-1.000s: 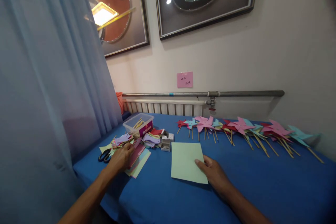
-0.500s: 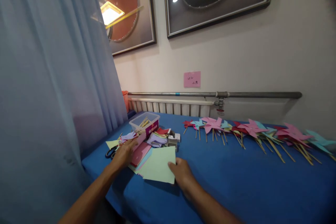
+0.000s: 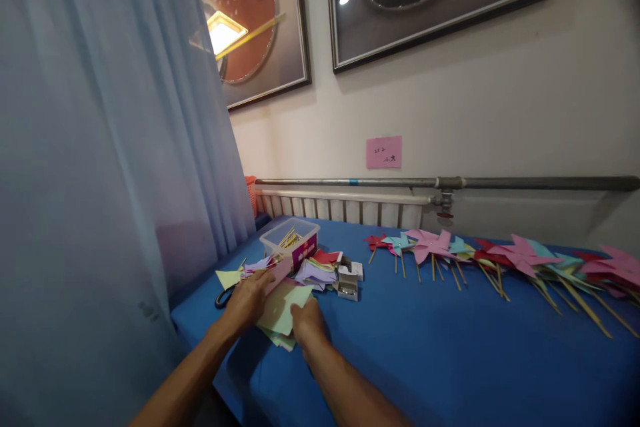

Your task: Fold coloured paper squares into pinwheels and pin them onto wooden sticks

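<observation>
My right hand [image 3: 309, 324] pinches a pale green paper sheet [image 3: 283, 307] at its right edge, thumb on top. The sheet lies over a stack of coloured paper [image 3: 280, 340], whose lower corners stick out at the front. My left hand [image 3: 254, 298] is closed on a tilted pink paper sheet [image 3: 278, 275] at the left side of the stack; its fingertips are partly hidden. Black-handled scissors [image 3: 224, 297] lie just left of that hand. Cut paper pieces [image 3: 316, 273] in purple, red and yellow sit beyond the stack.
A clear plastic box [image 3: 290, 232] with wooden sticks stands behind the papers. Small open boxes [image 3: 349, 285] of metal bits are at its right. Finished pinwheels [image 3: 431, 244] line the back of the blue table [image 3: 430, 360]. A curtain [image 3: 125, 147] hangs at the left.
My right hand has moved left with the green sheet, bringing it over the paper stack and close to my left hand. The view has shifted slightly left.
</observation>
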`<state>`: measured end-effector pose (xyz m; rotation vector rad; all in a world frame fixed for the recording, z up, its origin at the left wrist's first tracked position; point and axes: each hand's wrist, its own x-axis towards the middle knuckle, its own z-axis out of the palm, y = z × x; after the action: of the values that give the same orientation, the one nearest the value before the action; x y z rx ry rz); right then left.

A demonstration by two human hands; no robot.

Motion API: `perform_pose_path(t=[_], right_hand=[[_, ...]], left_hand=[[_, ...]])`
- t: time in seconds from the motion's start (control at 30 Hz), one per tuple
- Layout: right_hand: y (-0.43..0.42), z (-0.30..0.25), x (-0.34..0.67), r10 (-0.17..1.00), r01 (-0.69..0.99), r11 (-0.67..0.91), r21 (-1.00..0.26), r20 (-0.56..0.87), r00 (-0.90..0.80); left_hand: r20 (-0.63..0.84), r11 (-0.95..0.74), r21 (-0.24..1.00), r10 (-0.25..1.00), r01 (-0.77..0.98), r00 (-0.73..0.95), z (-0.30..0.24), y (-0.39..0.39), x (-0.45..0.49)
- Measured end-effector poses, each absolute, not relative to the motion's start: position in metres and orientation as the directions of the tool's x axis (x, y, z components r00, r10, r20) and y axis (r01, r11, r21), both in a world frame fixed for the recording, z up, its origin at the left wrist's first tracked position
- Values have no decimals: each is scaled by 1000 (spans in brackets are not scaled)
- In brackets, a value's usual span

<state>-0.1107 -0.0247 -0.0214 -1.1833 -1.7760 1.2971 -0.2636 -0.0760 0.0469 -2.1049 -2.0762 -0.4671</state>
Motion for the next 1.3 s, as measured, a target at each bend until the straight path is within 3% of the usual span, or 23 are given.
perform_pose_path(t=[0.13,0.3,0.5,0.63,0.73,0.87,1.0,1.17,1.3], right_hand=[[-28,-13,-108,943,365,88,-927,-41,-329],[-22,-8,-68,961,421,119,-899,-4,-278],[-33,-9,-25,909,327,80,-942,-66,-412],[-50,-5,-3,872,322,287,-902,107,-478],[-59,-9,6,847,309,429,-849,258,-465],[-59,-18,8,890,210,270,-940,159,-428],[-53,-12,21,891,152,22,-988,-49,-452],[-52,6,75,911,217,85,-972,-12,-413],[-49,3,114,966,242,119,-963,55,-254]], left_hand=[[280,14,34,960,999,-23,49,-81,-257],[230,13,-180,973,984,29,25,-91,-220],[240,-51,-283,963,958,123,-11,-101,-174],[181,-63,-256,977,965,112,-7,-112,-164],[192,-99,-147,973,984,127,2,-126,-164],[388,-76,12,919,997,66,9,-137,-180],[535,102,105,833,989,-143,4,-130,-211],[563,80,148,813,986,-150,-10,-130,-223],[604,3,135,793,991,-85,-13,-140,-207]])
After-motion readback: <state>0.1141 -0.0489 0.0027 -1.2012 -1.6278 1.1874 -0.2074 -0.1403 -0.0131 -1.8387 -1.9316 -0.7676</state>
